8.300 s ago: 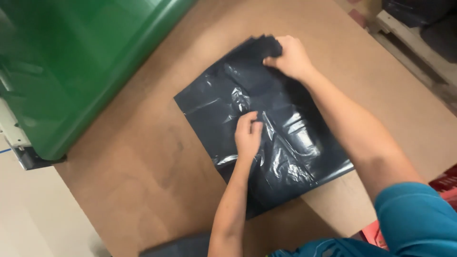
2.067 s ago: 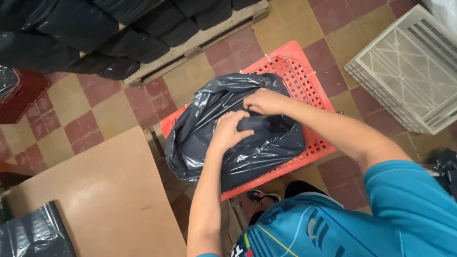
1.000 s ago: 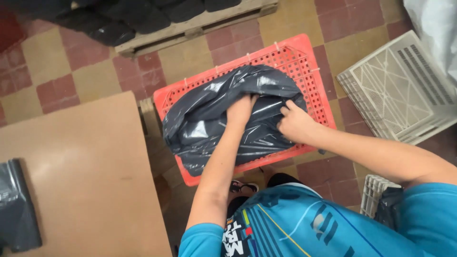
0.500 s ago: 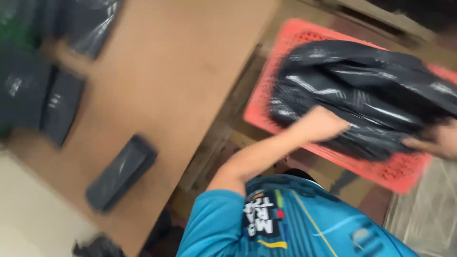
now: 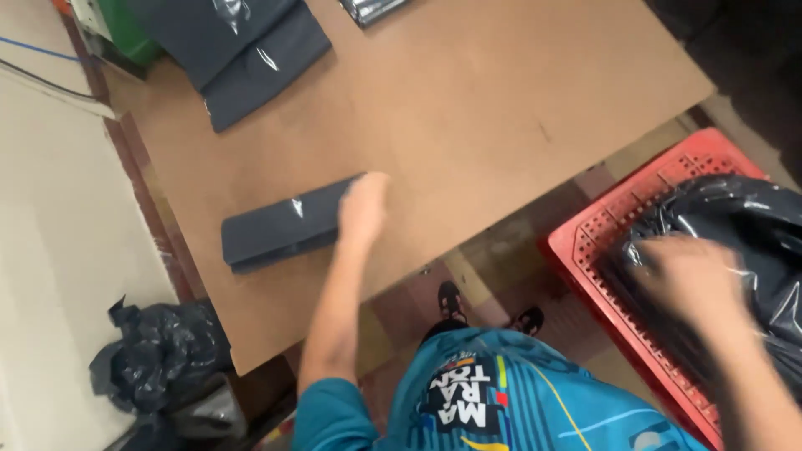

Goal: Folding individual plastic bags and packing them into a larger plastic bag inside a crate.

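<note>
Left grip [image 5: 364,206] touches one folded black bag [image 5: 284,224].

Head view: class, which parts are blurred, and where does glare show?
Head view: the right hand over the red crate is smeared by motion; the left hand is softer too; glare glints on the folded black bag; the brown table looks sharp.

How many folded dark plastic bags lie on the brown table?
3, maybe more. One folded bag lies at the near left, under the left hand. A flat stack lies at the far left, layers uncountable. Another is cut off by the top edge.
</note>
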